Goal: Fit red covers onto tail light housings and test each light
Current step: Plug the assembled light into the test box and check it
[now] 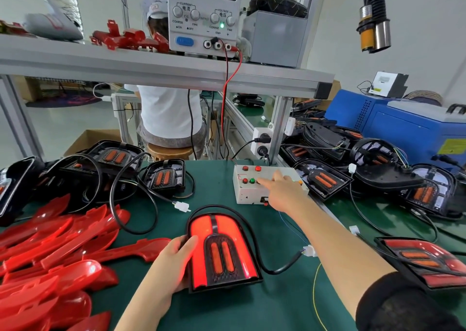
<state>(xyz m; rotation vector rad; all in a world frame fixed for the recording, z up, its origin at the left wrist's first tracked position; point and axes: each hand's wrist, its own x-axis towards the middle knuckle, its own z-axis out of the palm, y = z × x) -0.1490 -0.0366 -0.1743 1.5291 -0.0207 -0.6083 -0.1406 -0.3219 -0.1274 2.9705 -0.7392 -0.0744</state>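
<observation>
Head view only. Testing is judged to be the step in hand: a covered light (pixel 223 252) is seen glowing red on the green tabletop (pixel 216 179), near the front edge and between the two arms. It is gripped at its left edge by the left hand (pixel 174 262), with the thumb laid over the cover and the other fingers hidden beneath. The right hand (pixel 280 188) is stretched to the white box (pixel 245 194) beyond. Its index finger (pixel 263 182) is straight and set among the buttons of the lower row; the remaining fingers are loosely curled and nothing is held.

For the step to be done well, the light should be steadied flat so that the whole cover can be checked for an even glow. Each button should be pressed in turn, and the cable (pixel 274 271) left slack toward its plug (pixel 309 251). The supply (pixel 201 15) above is read at 12.00 volts.

The long axis of the light is run away from the person, leaning slightly left at the far end. The rounded end is pointed toward the box, the square end toward the person. Loose covers (pixel 50 242) are heaped at the left.
</observation>
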